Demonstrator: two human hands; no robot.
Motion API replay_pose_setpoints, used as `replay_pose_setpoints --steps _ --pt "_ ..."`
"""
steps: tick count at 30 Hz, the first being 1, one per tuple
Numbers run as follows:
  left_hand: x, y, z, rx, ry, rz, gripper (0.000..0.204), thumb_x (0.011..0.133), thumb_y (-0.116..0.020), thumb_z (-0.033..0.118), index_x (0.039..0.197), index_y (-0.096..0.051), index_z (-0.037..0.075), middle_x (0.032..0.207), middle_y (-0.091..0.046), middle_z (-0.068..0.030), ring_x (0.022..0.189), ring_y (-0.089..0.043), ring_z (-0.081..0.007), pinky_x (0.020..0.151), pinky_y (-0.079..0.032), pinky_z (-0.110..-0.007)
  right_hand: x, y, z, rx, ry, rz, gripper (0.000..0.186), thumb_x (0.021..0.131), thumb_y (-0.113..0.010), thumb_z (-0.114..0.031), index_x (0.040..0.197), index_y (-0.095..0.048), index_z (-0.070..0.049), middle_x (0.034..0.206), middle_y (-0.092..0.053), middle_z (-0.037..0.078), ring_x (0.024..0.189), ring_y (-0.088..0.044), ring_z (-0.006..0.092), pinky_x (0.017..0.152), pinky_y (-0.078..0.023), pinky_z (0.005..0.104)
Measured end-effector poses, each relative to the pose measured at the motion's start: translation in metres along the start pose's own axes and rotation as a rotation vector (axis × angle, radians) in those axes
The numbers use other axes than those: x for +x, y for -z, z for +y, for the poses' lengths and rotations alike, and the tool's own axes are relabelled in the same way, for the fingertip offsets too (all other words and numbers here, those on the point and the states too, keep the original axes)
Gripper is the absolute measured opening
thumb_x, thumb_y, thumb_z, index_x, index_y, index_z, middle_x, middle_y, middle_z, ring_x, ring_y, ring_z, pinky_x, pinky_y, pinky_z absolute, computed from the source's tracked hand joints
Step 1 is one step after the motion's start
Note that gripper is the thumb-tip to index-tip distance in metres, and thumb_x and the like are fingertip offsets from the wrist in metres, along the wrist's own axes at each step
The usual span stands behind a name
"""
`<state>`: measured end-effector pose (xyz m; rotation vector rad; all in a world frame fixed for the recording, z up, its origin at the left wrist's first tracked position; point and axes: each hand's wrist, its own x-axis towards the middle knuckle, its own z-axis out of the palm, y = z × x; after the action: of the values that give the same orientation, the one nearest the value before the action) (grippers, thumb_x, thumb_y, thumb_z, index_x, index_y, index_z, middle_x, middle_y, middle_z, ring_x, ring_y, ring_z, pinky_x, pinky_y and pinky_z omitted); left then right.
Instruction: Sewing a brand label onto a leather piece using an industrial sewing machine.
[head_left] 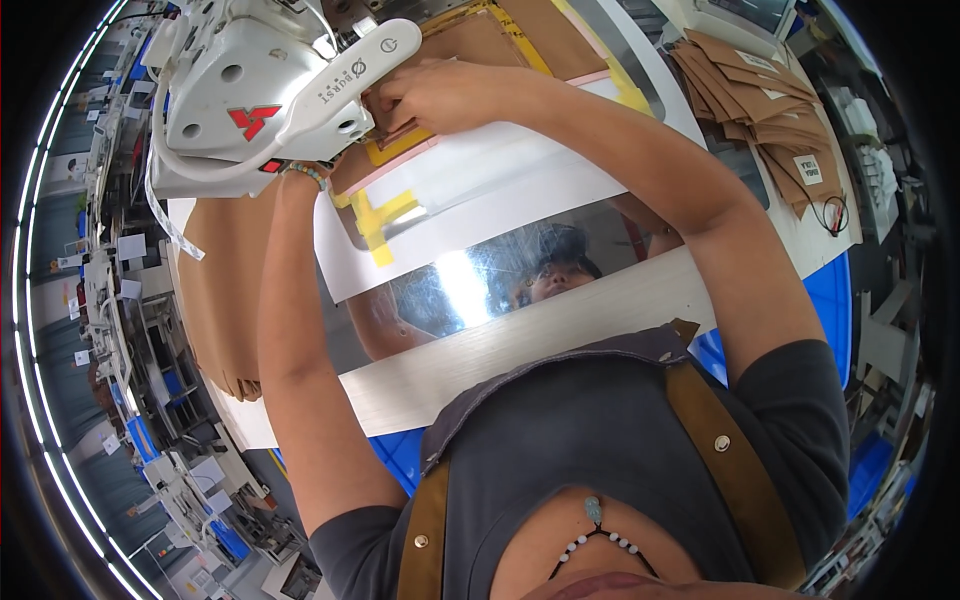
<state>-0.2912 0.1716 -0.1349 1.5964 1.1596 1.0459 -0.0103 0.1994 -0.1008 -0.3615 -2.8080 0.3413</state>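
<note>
My right hand lies over a white template sheet, close to the head of a white sewing machine. Its fingers are bent and closed down at the edge of a brown fabric piece; whatever they pinch is hidden. Most of my left hand is behind the machine head, below a beaded bracelet, so its fingers cannot be seen. Yellow tape and pink strips edge the template's opening. Inside it lie brown fabric panels.
Under the template, a shiny metal plate reflects the light. Brown fabric pieces with white labels are piled at the right. More brown fabric hangs by my left forearm. Blue plastic shows below the table's right edge.
</note>
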Motion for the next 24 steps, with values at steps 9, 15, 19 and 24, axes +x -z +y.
replay_pose_setpoints --steps 9,15,19,24 --pt "0.007 -0.008 0.005 0.303 -0.112 -0.027 0.032 0.095 -0.061 -0.004 0.126 -0.067 0.000 0.134 -0.065 -0.0167 0.128 -0.060 -0.0243 0.115 -0.045 -0.036 -0.004 -0.003 0.002 0.045 -0.031 -0.017 0.031 0.092 -0.062 -0.008 0.117 -0.078 -0.017 0.126 -0.066 0.001 0.123 -0.059 0.0226 0.104 -0.047 0.0411" --pt "0.002 0.011 -0.010 -0.093 -0.016 -0.020 0.035 0.096 -0.060 -0.002 0.130 -0.065 0.001 0.132 -0.066 -0.0157 0.127 -0.061 -0.0254 0.115 -0.045 -0.037 -0.004 0.004 -0.005 0.076 -0.011 -0.016 0.032 0.090 -0.061 -0.006 0.116 -0.078 -0.013 0.126 -0.066 0.002 0.123 -0.059 0.0239 0.103 -0.049 0.0401" --pt "0.003 0.013 -0.019 0.093 -0.031 -0.047 0.044 0.107 -0.048 0.029 0.139 -0.054 0.000 0.129 -0.066 -0.0192 0.117 -0.066 -0.0241 0.097 -0.058 -0.035 0.007 0.014 -0.002 0.140 -0.121 -0.207 0.036 0.088 -0.059 -0.004 0.119 -0.076 -0.009 0.127 -0.065 0.005 0.122 -0.060 0.0263 0.103 -0.051 0.0403" --pt "-0.034 0.022 -0.030 0.697 -0.027 0.032 0.046 0.099 -0.062 0.026 0.139 -0.056 0.004 0.138 -0.062 -0.0174 0.128 -0.059 -0.0304 0.105 -0.052 -0.041 0.002 -0.006 0.009 -0.074 -0.041 0.009 0.039 0.087 -0.055 -0.006 0.120 -0.076 -0.013 0.127 -0.065 0.009 0.128 -0.056 0.0292 0.106 -0.048 0.0441"
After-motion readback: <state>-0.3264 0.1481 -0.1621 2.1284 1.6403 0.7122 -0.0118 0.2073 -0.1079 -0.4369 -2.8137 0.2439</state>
